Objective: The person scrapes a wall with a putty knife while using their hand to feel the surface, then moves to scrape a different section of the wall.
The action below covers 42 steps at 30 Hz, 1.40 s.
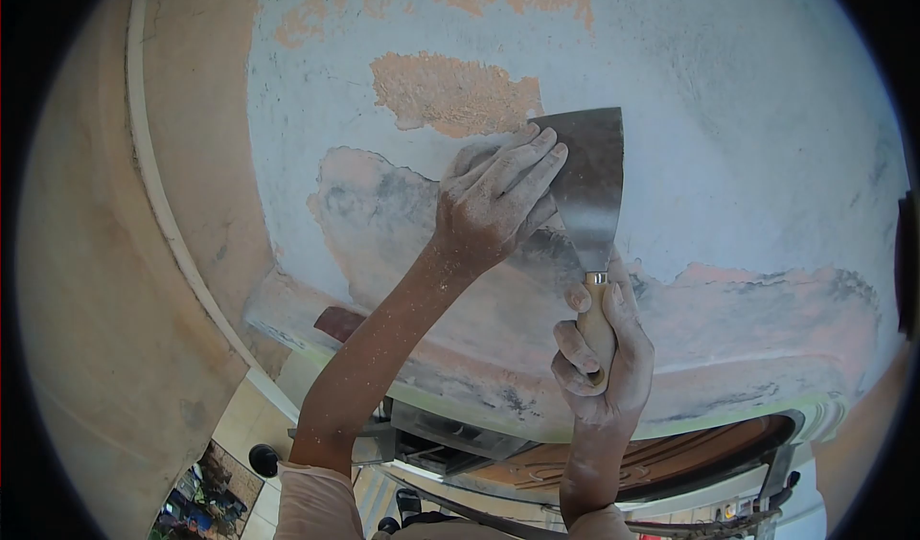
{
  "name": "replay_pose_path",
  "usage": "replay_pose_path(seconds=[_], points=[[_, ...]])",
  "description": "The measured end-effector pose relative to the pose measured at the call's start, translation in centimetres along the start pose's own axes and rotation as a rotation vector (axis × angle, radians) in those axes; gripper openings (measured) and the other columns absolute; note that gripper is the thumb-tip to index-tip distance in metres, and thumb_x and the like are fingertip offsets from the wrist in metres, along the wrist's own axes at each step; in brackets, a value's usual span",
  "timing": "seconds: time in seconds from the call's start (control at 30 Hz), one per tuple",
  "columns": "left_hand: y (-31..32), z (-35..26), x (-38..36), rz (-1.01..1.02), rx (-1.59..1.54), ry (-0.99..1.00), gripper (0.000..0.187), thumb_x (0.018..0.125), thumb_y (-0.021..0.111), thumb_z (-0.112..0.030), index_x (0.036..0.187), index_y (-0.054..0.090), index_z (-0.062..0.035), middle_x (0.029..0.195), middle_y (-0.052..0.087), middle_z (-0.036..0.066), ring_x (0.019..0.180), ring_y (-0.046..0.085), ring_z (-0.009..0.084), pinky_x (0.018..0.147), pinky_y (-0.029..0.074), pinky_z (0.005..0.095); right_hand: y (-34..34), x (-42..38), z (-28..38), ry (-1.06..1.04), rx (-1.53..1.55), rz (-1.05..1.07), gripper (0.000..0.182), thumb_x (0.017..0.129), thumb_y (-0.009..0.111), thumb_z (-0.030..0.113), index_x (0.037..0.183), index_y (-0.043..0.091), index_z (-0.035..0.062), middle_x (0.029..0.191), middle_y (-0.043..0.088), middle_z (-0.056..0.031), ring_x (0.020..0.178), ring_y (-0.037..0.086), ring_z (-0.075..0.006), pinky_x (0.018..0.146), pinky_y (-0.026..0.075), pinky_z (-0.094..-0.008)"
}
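Note:
A wide metal scraper (591, 176) with a pale wooden handle lies over the patchy painted surface (719, 157). My right hand (609, 348) is wrapped round its handle, with the blade pointing up and away. The fingertips of my left hand (503, 190) rest at the blade's left edge, its fingers stretched out and close together. Both hands are dusted white. Just above the left hand, a rough peach patch (460, 91) shows in the pale blue coat. Grey and pinkish worn patches run below both hands.
A dark red piece (338, 323) lies on the surface beside my left forearm. Below the surface's green-edged rim are a dark metal frame and a brown curved panel (671, 459). A round black object (264, 459) and clutter (206, 502) are at the lower left.

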<state>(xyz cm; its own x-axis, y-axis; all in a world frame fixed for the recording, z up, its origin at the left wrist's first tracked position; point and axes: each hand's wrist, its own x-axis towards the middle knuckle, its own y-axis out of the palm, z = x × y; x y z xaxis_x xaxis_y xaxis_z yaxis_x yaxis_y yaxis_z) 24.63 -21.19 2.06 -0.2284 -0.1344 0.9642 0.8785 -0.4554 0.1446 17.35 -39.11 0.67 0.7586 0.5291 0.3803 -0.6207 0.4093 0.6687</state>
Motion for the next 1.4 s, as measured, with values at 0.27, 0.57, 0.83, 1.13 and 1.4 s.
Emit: replay_pose_path(seconds=[0.27,0.57,0.83,1.13,1.4], points=[[-0.5,-0.2,-0.3,0.034,0.032,-0.019,0.037,0.066,0.068,-0.007,0.103,0.068,-0.0072,0.109,0.067,0.007,0.103,0.064,0.021,0.083,0.044,0.0334,-0.1,0.5,-0.1,0.015,0.024,0.013,0.046,0.099,0.035,0.015,0.143,0.023,0.0076,0.092,0.049,-0.0082,0.044,0.038,-0.0038,0.03,0.031,-0.0141],[-0.4,0.2,-0.5,0.031,0.007,0.0,0.038,0.066,0.067,-0.007,0.105,0.067,-0.0077,0.108,0.067,0.007,0.104,0.064,0.0206,0.082,0.044,0.0342,-0.4,-0.3,-0.2,0.022,0.037,0.013,0.047,0.099,0.036,0.015,0.144,0.022,0.0074,0.091,0.049,-0.0082,0.046,0.04,-0.0043,0.03,0.032,-0.0149],[-0.8,0.8,0.2,0.065,0.017,-0.006,0.041,0.065,0.068,-0.005,0.107,0.066,-0.0075,0.111,0.066,0.006,0.106,0.063,0.0208,0.082,0.044,0.0344,0.2,0.4,-0.9,-0.011,-0.011,-0.011,0.047,0.099,0.036,0.015,0.143,0.024,0.008,0.091,0.05,-0.0078,0.045,0.039,-0.0041,0.031,0.032,-0.0146],[-0.7,1.3,0.1,0.066,-0.033,0.028,0.041,0.066,0.068,-0.004,0.107,0.065,-0.0059,0.113,0.064,0.008,0.109,0.061,0.0224,0.085,0.046,0.0373,1.0,0.4,-1.3,-0.037,-0.043,-0.038,0.045,0.099,0.037,0.016,0.142,0.027,0.008,0.091,0.051,-0.0075,0.046,0.04,-0.0043,0.031,0.031,-0.0153],[-2.6,-0.1,0.8,0.226,0.07,0.058,0.041,0.068,0.069,-0.008,0.109,0.063,-0.0014,0.119,0.062,0.012,0.115,0.057,0.0252,0.089,0.045,0.0402,0.9,0.3,-2.3,-0.07,-0.081,-0.093,0.044,0.099,0.037,0.016,0.141,0.029,0.0084,0.091,0.051,-0.0068,0.047,0.04,-0.0043,0.031,0.032,-0.0145]])
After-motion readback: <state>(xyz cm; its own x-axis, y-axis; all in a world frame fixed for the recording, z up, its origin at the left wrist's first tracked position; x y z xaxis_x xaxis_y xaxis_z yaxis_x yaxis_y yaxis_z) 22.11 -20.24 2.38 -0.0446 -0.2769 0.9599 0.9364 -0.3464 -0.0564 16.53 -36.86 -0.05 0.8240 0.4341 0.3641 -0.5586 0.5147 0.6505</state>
